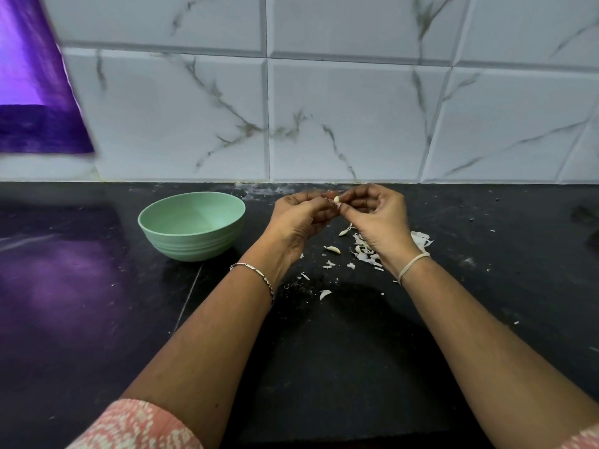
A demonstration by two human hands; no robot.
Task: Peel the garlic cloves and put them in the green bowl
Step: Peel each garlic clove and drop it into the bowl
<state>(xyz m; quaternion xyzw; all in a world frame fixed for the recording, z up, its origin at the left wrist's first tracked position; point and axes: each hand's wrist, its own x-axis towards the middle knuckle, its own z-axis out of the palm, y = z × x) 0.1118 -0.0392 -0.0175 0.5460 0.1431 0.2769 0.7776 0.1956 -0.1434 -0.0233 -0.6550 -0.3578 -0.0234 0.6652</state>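
The green bowl stands on the dark worktop, left of the grip and apart from it. The left hand and right hand meet at the fingertips, both grips pinched closed on one garlic clove. Beneath the grip lies a loose clove; papery peels are scattered beneath the right hand.
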